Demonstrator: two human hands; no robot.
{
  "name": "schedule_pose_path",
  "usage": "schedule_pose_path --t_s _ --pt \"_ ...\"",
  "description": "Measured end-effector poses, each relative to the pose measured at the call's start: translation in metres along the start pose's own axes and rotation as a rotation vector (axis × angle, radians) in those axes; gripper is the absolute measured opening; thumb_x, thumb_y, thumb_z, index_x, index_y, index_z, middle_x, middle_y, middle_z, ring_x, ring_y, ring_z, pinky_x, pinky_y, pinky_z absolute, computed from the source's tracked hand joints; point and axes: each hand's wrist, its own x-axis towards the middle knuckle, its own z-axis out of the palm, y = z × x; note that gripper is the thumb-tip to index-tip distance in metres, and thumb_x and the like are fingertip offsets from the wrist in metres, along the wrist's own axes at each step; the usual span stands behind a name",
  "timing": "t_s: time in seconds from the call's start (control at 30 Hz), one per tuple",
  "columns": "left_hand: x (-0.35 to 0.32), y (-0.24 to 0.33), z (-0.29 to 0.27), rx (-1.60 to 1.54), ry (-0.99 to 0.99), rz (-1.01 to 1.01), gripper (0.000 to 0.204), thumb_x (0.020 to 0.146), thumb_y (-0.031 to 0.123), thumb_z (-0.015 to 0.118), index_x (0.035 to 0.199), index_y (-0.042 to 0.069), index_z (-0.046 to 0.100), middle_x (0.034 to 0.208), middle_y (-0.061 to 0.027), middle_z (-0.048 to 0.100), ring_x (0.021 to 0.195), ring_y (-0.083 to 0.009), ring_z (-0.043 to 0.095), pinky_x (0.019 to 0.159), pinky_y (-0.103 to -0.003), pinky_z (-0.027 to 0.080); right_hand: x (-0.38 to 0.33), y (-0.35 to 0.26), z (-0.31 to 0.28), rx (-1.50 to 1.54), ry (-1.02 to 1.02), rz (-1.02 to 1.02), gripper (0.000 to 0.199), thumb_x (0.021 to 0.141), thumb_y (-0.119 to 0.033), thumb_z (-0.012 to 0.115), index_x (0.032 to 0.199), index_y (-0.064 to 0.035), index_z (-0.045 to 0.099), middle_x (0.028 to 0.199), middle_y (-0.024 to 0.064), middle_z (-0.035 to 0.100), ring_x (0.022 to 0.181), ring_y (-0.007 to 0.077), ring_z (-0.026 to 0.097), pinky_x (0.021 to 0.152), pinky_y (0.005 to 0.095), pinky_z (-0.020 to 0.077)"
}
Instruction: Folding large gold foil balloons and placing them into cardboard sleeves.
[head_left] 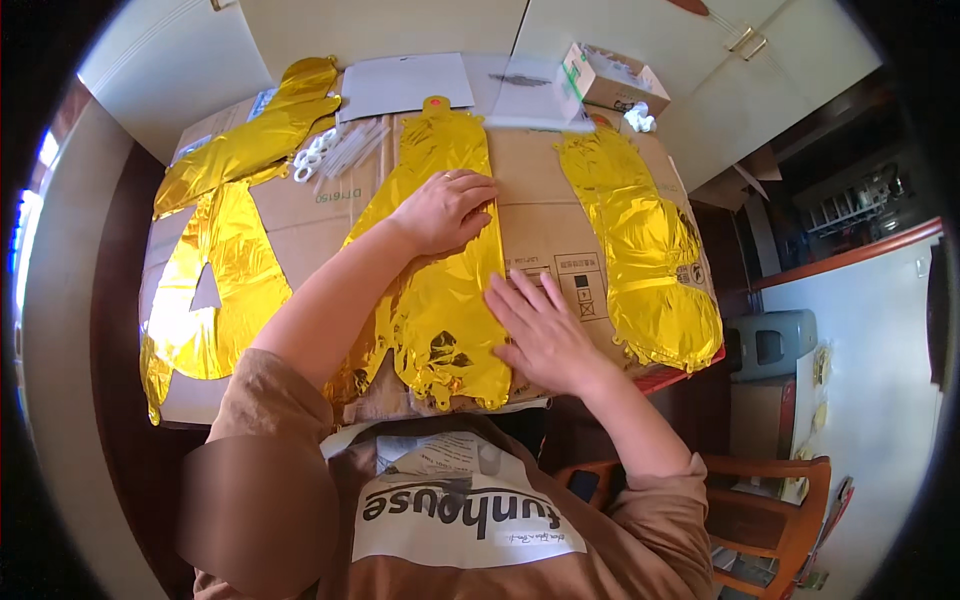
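Observation:
A flat gold foil balloon lies in the middle of a cardboard surface, its upper end bearing a small tab with a red dot. On its upper part rests my left hand, fingers bent and closed at the foil's right edge. My right hand lies flat with fingers spread, its fingertips touching the same balloon's lower right edge and its palm over the cardboard. To the right is another gold foil balloon, crinkled and shiny. At the left lies an A-shaped gold foil balloon, below a further gold foil balloon.
Clear thin tubes and white ring-shaped pieces lie behind my left forearm. White sheets and an open cardboard box stand along the back, with crumpled white tissue beside it. A wooden chair is at lower right.

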Motion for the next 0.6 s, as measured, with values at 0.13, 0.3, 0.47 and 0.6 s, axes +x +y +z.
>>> schedule_pose_path --t_s 0.13,0.3,0.47,0.6 --pt "-0.001 -0.004 0.002 0.002 -0.001 -0.009 0.036 0.09 0.023 0.065 0.12 0.003 0.067 0.127 -0.013 0.067 0.12 -0.0328 0.06 0.104 -0.044 0.047 -0.036 -0.024 -0.003 0.03 -0.08 -0.019 0.076 0.091 -0.04 0.068 0.151 -0.0016 0.041 0.161 0.0159 0.033 0.15 0.0375 0.028 0.122 0.0577 0.0191" --pt "-0.002 -0.003 0.002 0.002 -0.002 0.005 0.036 0.09 0.022 0.064 0.12 0.003 0.067 0.127 -0.0138 0.066 0.12 -0.0333 0.06 0.105 -0.044 0.046 -0.04 -0.02 -0.011 0.127 0.007 -0.053 0.054 0.096 -0.035 0.065 0.139 -0.0032 0.057 0.15 0.0164 0.051 0.144 0.0375 0.04 0.12 0.0583 0.0233" --pt "0.0 -0.004 0.001 -0.002 -0.022 0.013 0.035 0.092 0.022 0.064 0.12 0.002 0.067 0.128 -0.0147 0.066 0.12 -0.0341 0.06 0.104 -0.045 0.047 0.026 -0.014 -0.013 0.263 0.4 -0.053 0.039 0.092 -0.02 0.068 0.126 -0.0033 0.065 0.133 0.0161 0.061 0.125 0.0365 0.057 0.112 0.0494 0.0392" --pt "-0.003 -0.005 0.002 0.024 -0.034 -0.004 0.037 0.092 0.023 0.064 0.123 0.002 0.066 0.129 -0.0145 0.066 0.121 -0.0331 0.06 0.105 -0.044 0.046 0.045 -0.016 0.016 0.1 0.3 -0.073 0.041 0.085 -0.022 0.073 0.121 -0.0055 0.064 0.132 0.0171 0.057 0.128 0.0363 0.05 0.113 0.0505 0.037"
